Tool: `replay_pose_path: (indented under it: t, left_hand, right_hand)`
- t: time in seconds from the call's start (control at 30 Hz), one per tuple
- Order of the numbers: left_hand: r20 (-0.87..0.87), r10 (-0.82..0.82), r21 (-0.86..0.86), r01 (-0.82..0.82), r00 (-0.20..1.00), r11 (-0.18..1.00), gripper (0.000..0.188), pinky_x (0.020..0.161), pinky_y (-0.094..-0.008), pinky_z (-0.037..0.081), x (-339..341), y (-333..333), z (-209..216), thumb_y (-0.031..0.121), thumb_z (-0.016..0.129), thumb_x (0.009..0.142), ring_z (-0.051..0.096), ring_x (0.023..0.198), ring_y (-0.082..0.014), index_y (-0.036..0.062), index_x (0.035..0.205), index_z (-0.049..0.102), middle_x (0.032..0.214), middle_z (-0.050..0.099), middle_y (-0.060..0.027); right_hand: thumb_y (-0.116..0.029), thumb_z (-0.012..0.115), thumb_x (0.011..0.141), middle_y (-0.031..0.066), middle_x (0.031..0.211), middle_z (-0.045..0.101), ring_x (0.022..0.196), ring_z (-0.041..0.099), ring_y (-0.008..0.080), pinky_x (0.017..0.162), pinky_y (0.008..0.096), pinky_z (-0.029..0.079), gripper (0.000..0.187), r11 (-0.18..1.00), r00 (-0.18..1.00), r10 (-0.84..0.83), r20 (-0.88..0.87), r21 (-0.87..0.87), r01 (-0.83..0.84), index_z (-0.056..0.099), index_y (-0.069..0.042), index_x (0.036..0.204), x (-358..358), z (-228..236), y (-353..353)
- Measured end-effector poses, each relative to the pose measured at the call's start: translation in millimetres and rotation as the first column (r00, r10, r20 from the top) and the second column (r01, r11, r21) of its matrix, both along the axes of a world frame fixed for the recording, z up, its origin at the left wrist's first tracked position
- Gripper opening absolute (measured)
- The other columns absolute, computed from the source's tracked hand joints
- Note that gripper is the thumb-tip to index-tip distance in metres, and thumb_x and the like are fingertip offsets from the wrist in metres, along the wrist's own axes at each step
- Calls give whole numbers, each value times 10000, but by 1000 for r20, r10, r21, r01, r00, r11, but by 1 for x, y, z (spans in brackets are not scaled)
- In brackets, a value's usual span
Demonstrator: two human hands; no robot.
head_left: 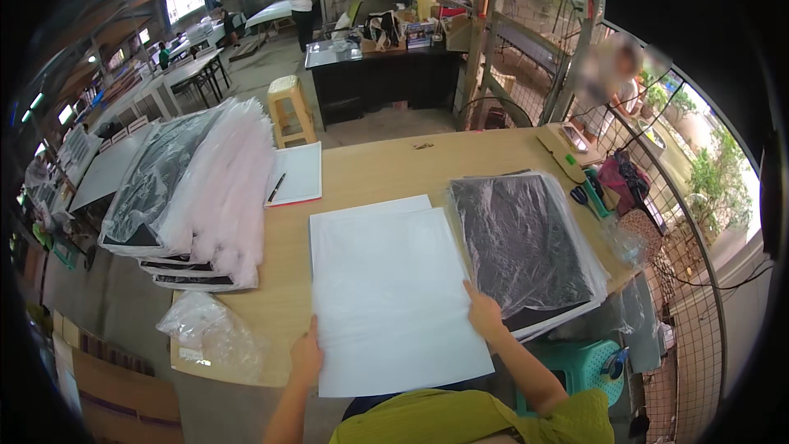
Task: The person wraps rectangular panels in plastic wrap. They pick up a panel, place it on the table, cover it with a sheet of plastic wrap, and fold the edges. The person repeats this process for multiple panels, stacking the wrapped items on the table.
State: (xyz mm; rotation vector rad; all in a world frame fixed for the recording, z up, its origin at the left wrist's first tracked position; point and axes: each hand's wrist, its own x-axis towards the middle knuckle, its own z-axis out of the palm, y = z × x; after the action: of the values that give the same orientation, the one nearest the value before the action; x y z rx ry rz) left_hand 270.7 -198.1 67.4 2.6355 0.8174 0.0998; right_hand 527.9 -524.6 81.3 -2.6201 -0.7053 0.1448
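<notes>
The left hand [306, 352] and right hand [485, 314] — nearly closed, fingers partly hidden — grip the side edges of a large white rectangular sheet [394, 304], over another white sheet [374, 207] on the pale wooden counter [370, 160], beside a clear-plastic-wrapped black stack [530, 238].

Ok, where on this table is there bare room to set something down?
Beyond the white sheets, between the white pad and the dark wrapped stack, there's a wide bare patch. A narrower strip separates the sheets from the wrapped pile at left. The right end is crowded with scissors and clear plastic.
</notes>
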Motion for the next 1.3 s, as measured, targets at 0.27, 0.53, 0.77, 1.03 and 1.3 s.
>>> replay_pose_path:
  t: [0.27,0.53,0.77,1.03,1.3]
  left_hand:
    - [44,60,-126,-54,997,991,744,688,-434,465,-80,-59,35,-29,492,723,568,747,-395,148,1410,267,862,588,-217]
    - [231,72,-454,42,970,890,332,539,-295,414,-135,-77,-17,117,542,792,503,590,-181,81,1123,545,698,518,-91]
    - [492,-210,-215,352,845,911,340,561,-306,472,10,-138,29,9,628,762,561,622,-225,77,1095,627,749,566,-93]
    - [583,-505,-218,721,636,657,247,632,-388,488,167,-256,-3,128,561,832,573,708,-289,65,1067,605,820,556,-119]
    - [358,-189,-461,349,914,816,817,907,-389,398,258,-270,-15,266,687,718,471,1082,-351,-42,1342,260,1156,464,-249]
  right_hand:
    - [-12,487,754,177,808,616,735,597,340,670,422,476,382,996,1000,9,4,94,-9,611,-104,1103,-80,20,-64]
    - [66,511,695,154,744,606,660,589,311,604,343,478,308,916,991,-41,128,401,-14,672,-28,941,-110,60,-69]
    - [90,489,725,150,794,627,733,598,293,668,336,462,257,816,852,-432,296,531,229,674,-30,856,-11,75,-141]
    - [58,480,713,172,853,640,827,612,313,774,360,465,309,809,787,-567,245,345,475,702,-76,881,122,8,-322]
    - [-126,622,767,287,1240,471,1164,442,406,1019,409,320,586,405,416,-900,131,605,685,396,90,1263,87,-64,-322]
